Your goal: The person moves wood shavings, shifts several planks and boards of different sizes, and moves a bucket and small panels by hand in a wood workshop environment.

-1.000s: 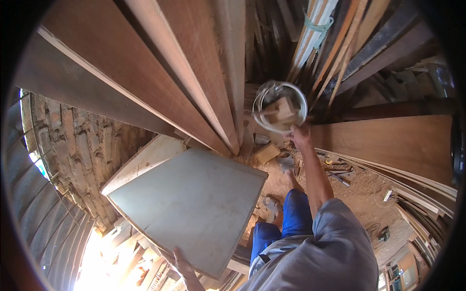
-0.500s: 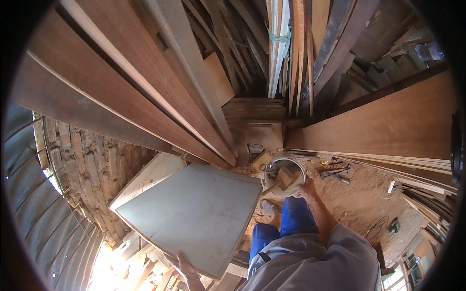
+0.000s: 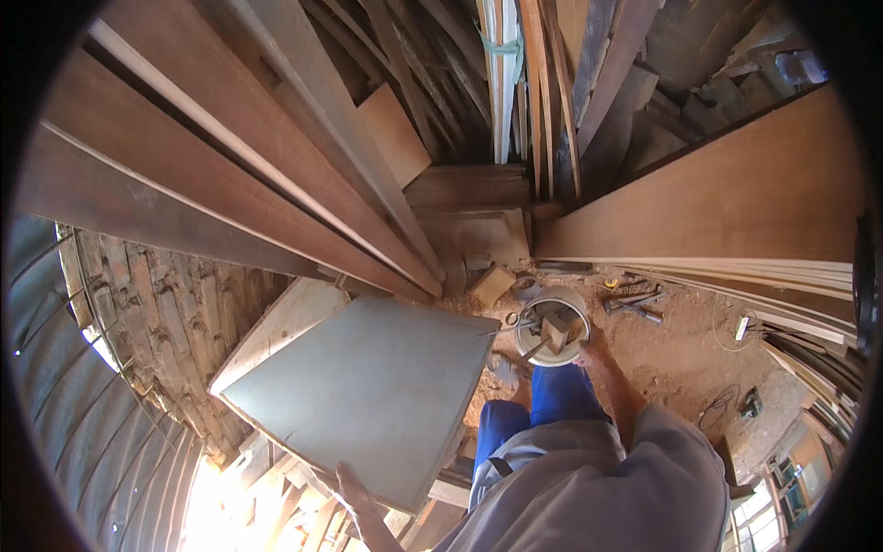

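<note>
My right hand (image 3: 591, 350) grips the rim of a white bucket (image 3: 552, 325) holding wood offcuts and a tool handle, low over the sawdust floor in front of my legs. My left hand (image 3: 348, 489) holds the near edge of a large grey flat board (image 3: 361, 391), which is tilted and rests against a pale wooden plank (image 3: 276, 324) by the brick wall. My blue trousers and grey shirt fill the lower middle of the head view.
Long brown boards (image 3: 239, 175) lean overhead at left, and a wide plank stack (image 3: 727, 212) stands at right. Hand tools (image 3: 635, 304) and a wood block (image 3: 493, 284) lie on the sawdust floor. A brick wall (image 3: 156, 313) is at left.
My right hand has brought the bucket down from overhead to just above the floor. The view has tilted downward. My left hand keeps its hold on the grey board.
</note>
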A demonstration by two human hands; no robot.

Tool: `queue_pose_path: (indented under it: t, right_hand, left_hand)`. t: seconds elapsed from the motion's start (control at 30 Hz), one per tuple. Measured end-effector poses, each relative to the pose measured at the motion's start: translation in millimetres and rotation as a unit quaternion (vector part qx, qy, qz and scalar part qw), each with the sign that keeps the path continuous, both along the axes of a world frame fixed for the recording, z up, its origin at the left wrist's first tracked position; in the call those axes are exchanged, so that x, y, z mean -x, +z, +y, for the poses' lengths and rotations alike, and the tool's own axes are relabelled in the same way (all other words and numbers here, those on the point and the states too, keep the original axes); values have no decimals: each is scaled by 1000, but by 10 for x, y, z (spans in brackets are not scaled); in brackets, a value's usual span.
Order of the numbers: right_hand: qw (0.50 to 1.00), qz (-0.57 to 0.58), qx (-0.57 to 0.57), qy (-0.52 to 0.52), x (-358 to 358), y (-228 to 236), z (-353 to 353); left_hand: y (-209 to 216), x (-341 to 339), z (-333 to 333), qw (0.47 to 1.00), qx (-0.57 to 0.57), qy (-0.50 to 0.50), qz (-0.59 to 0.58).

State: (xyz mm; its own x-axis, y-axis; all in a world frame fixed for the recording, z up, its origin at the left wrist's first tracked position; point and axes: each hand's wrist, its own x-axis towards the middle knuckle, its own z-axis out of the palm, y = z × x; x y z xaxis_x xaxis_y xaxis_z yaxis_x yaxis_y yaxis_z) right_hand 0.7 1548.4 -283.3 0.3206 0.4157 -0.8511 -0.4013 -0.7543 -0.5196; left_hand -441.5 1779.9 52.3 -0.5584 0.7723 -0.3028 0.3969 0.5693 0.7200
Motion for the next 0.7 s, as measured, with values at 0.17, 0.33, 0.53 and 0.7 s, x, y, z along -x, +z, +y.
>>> queue_pose_path:
  t: [0.17, 0.33, 0.53, 0.7]
  right_hand:
    - [995, -12, 95, 42, -200, 471, 355]
    - [997, -71, 16, 23, -26, 169, -115]
    - [996, -38, 79, -28, 158, 567, -267]
    - [991, -40, 100, -80, 349, 833, -537]
  left_hand:
    - [157, -366, 101, 997, 44, 38, -58]
    - [-171, 567, -98, 991, 49, 43, -119]
    - [-2, -22, -14, 998, -20, 27, -44]
    - [22, -136, 77, 990, -96, -73, -79]
